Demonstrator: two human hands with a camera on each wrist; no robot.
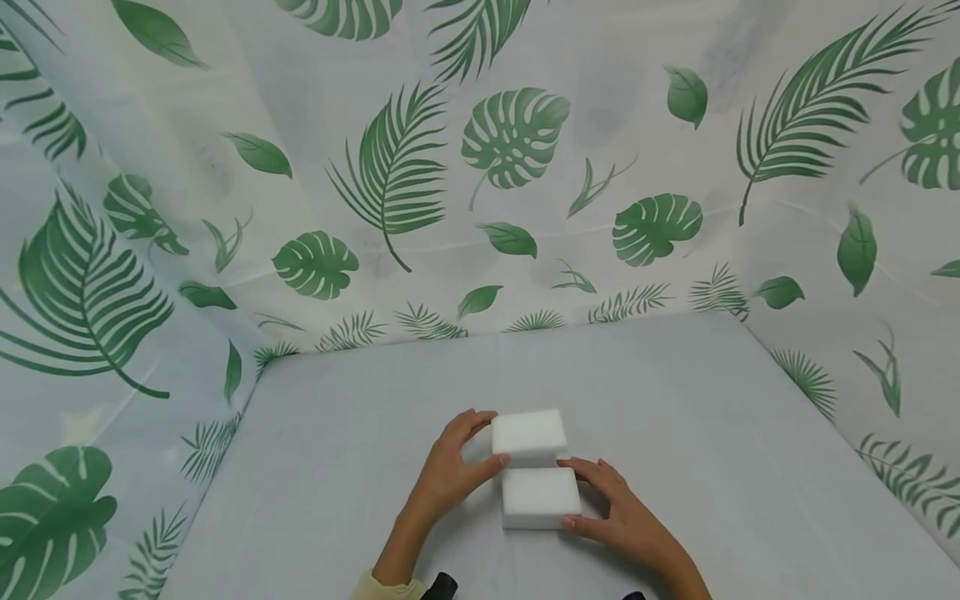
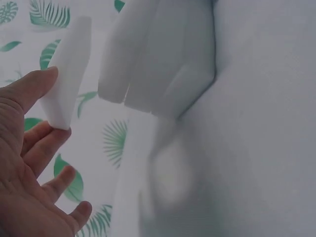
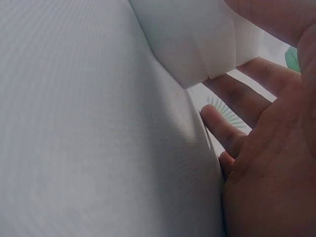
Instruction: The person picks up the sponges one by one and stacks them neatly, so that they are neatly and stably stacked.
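My left hand [image 1: 450, 471] pinches a white rectangular sponge [image 1: 528, 432] between thumb and fingers at its left end. In the left wrist view this sponge [image 2: 69, 74] is held up, apart from a stack of several like it [image 2: 158, 54]. The stack [image 1: 542, 493] lies nearer to me on the table in the head view, its layers flush. My right hand [image 1: 626, 517] grips the stack's right end, thumb on the near side and fingers on the far side. In the right wrist view, fingers [image 3: 242, 98] touch the stack's layered side [image 3: 207, 49].
A pale grey-white cloth covers the table [image 1: 360, 417]. Curtains [image 1: 525, 275] printed with green leaves stand at the back, left and right edges. Dark wrist camera parts [image 1: 441, 586] show at the bottom, beside a pale yellow sleeve [image 1: 386, 587].
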